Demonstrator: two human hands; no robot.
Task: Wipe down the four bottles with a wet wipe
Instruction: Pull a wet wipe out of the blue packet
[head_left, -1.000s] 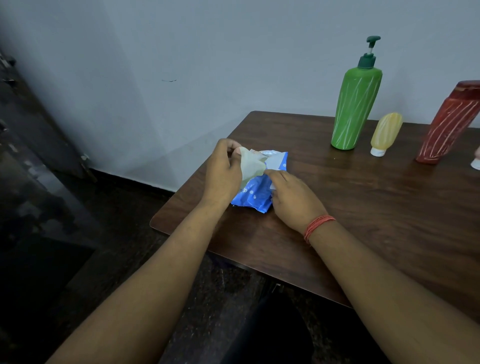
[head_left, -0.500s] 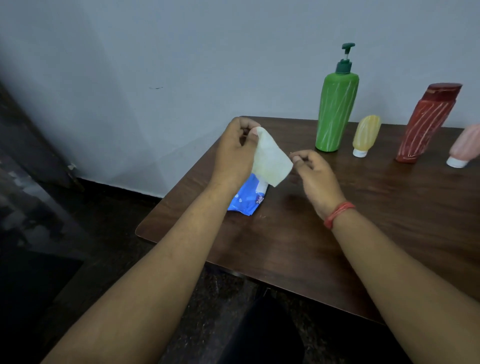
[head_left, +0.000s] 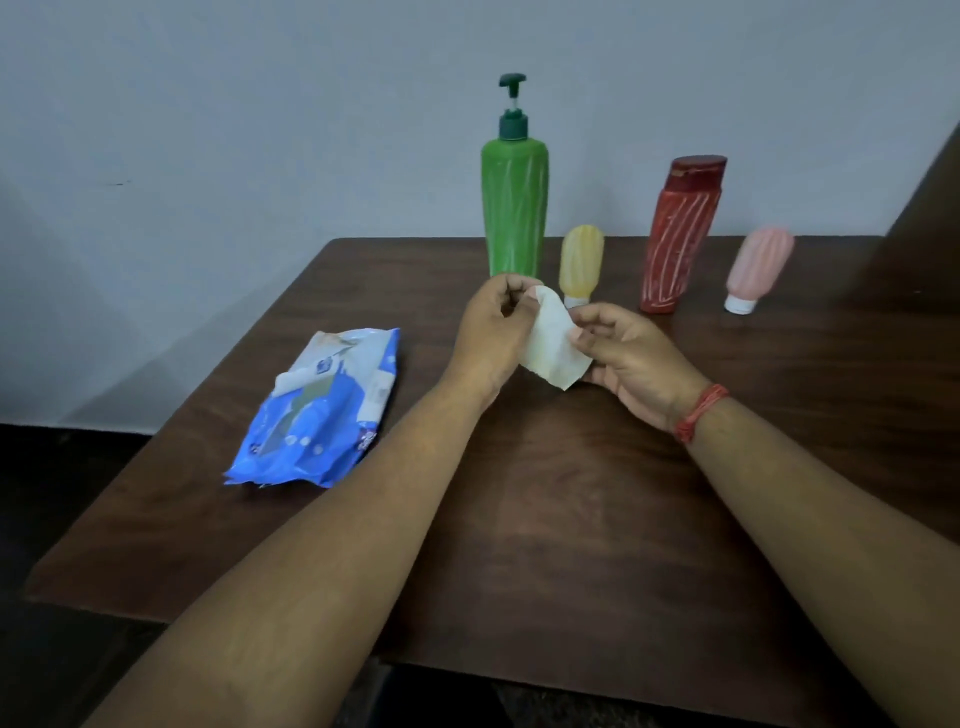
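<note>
A pale wet wipe (head_left: 555, 347) is held above a dark wooden table (head_left: 571, 519), pinched by the left hand (head_left: 491, 332) and the right hand (head_left: 631, 358). Four bottles (head_left: 514, 208) are lined along the far edge against a plain grey wall (head_left: 260, 130). A blue wipes packet (head_left: 322, 410) lies at left.

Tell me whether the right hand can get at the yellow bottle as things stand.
Probably yes. The yellow bottle stands just beyond the right hand with nothing between them, but that hand and the left hand both pinch the wet wipe.
</note>
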